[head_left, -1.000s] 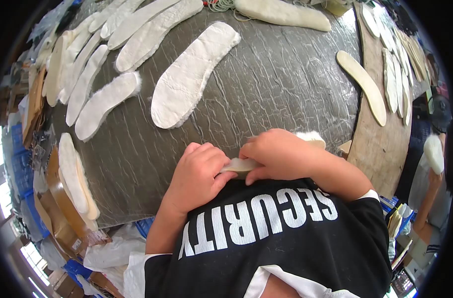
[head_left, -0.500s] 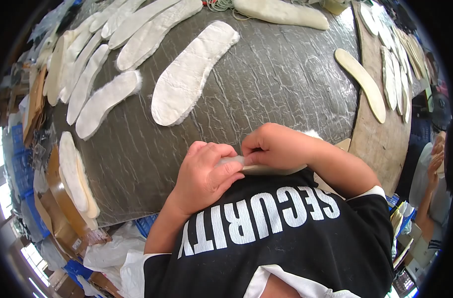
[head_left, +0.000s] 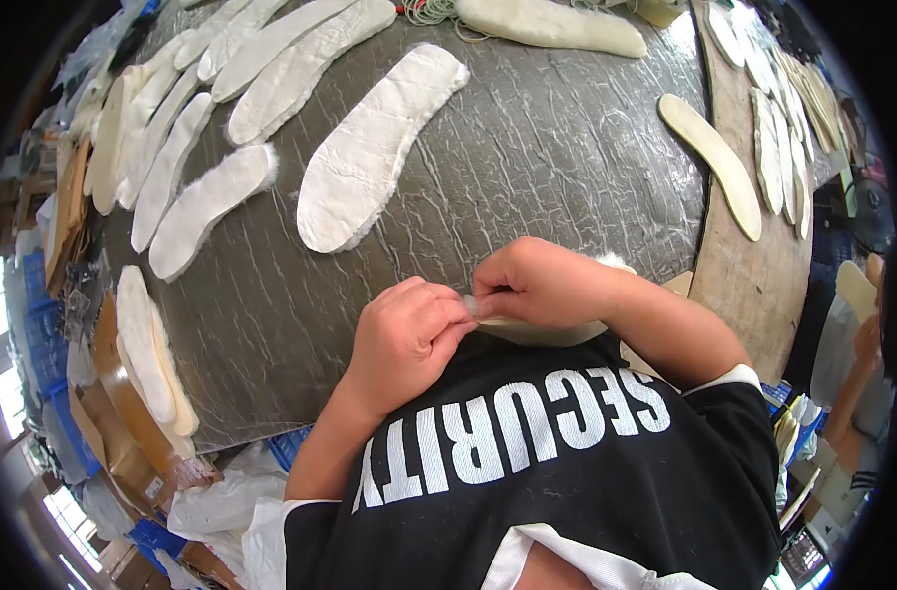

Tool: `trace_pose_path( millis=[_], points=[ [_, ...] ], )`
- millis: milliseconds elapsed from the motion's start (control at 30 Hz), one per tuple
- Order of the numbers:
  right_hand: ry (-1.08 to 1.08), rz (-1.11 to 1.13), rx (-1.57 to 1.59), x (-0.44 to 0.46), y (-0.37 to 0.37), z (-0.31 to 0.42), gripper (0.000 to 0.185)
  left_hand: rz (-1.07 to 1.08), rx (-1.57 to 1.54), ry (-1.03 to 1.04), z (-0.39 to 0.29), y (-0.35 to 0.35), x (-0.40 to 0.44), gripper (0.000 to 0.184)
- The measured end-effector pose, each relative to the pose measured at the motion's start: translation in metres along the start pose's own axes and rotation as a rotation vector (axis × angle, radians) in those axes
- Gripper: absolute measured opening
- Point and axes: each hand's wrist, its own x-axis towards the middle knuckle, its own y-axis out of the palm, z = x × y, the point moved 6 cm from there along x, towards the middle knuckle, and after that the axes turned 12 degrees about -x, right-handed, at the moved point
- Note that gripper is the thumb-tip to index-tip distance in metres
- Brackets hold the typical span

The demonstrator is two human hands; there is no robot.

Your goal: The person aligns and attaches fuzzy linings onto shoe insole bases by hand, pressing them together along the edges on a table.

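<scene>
Close to my chest, at the near edge of the dark table (head_left: 527, 157), both hands meet on a pale fleece insole (head_left: 542, 332). My left hand (head_left: 414, 329) pinches its left tip with thumb and fingers. Beside it, my right hand (head_left: 542, 285) is closed on the same end, fingertips almost touching the left ones. The insole extends right beneath my right hand and wrist, which hide much of it. A large white insole (head_left: 375, 152) lies farther forward on the table.
Several white insoles (head_left: 301, 74) lie at the upper left, a stacked pair (head_left: 151, 344) at the left edge. Another insole (head_left: 714, 162) rests partly on the wooden board (head_left: 748, 285). At far right, a co-worker's hand (head_left: 868, 344) holds an insole (head_left: 854, 292).
Both hands have shifted along the insole and drawn together at its left tip; my right hand rose slightly. The co-worker's insole has changed position.
</scene>
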Motion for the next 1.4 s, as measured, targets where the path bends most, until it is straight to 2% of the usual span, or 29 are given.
trace_pose_path(
  millis=[100,200,267,367,400,467,500,600,667,733,800,833,933,967,1000,1067,1167,1233,1367,1400],
  points=[
    [-0.026,-0.056,-0.269,-0.006,-0.012,0.009,0.026,0.007,-0.006,-0.029,0.008,-0.002,0.0,0.014],
    [-0.017,0.0,-0.428,-0.006,-0.011,0.002,0.03,-0.031,-0.043,-0.122,0.021,-0.008,-0.002,0.012],
    [-0.01,0.014,-0.357,-0.003,-0.005,-0.007,0.031,-0.06,-0.024,-0.19,0.024,-0.012,-0.001,0.016],
    [0.025,0.065,-0.352,0.001,-0.001,-0.009,0.039,0.146,-0.11,-0.32,0.039,-0.01,-0.009,0.022],
    [0.042,0.086,-0.364,0.001,0.0,-0.009,0.043,0.133,-0.129,-0.346,0.041,-0.01,-0.011,0.021],
    [-0.126,-0.076,-0.447,0.001,0.0,-0.001,0.061,0.11,-0.167,-0.395,0.044,-0.01,-0.014,0.018],
    [-0.21,-0.158,-0.488,-0.001,0.0,0.003,0.07,0.09,-0.223,-0.511,0.05,-0.01,-0.016,0.018],
    [-0.315,-0.2,-0.642,-0.012,0.0,0.024,0.096,0.012,-0.471,-0.798,0.064,-0.01,-0.025,0.017],
    [-0.275,-0.099,-0.616,-0.011,0.003,0.023,0.099,-0.057,-0.743,-0.899,0.078,-0.009,-0.03,0.017],
    [-0.235,0.01,-0.517,-0.007,0.002,0.018,0.095,-0.086,-0.831,-0.875,0.087,-0.013,-0.033,0.02],
    [-0.187,0.092,-0.265,-0.005,-0.006,0.015,0.094,-0.125,-0.849,-0.831,0.089,-0.021,-0.033,0.02],
    [-0.16,0.131,-0.14,-0.003,-0.01,0.013,0.093,-0.168,-0.703,-0.732,0.082,-0.033,-0.03,0.03],
    [-0.142,0.238,0.134,0.002,-0.011,-0.002,0.09,-0.215,-0.042,0.049,0.013,-0.067,-0.006,0.046],
    [-0.074,0.327,0.25,0.001,-0.008,-0.005,0.085,-0.155,0.001,0.09,-0.002,-0.064,-0.007,0.058],
    [-0.062,0.386,0.289,0.002,-0.008,-0.004,0.084,-0.083,0.108,0.128,-0.018,-0.062,-0.006,0.058],
    [-0.042,0.508,0.364,0.002,-0.005,-0.001,0.081,0.06,0.327,0.201,-0.041,-0.053,-0.003,0.057],
    [-0.063,0.601,0.523,0.003,0.005,-0.003,0.075,-0.025,0.145,0.116,-0.023,-0.052,-0.012,0.05],
    [-0.08,0.591,0.456,0.004,0.007,-0.007,0.07,-0.098,-0.06,0.04,-0.01,-0.051,-0.017,0.045],
    [-0.198,0.43,0.172,0.005,-0.007,0.007,0.057,-0.152,-0.134,-0.063,0.008,-0.052,-0.032,0.04],
    [-0.177,0.381,0.006,0.004,-0.015,0.017,0.053,-0.183,-0.131,-0.072,0.01,-0.052,-0.036,0.038]
  ],
)
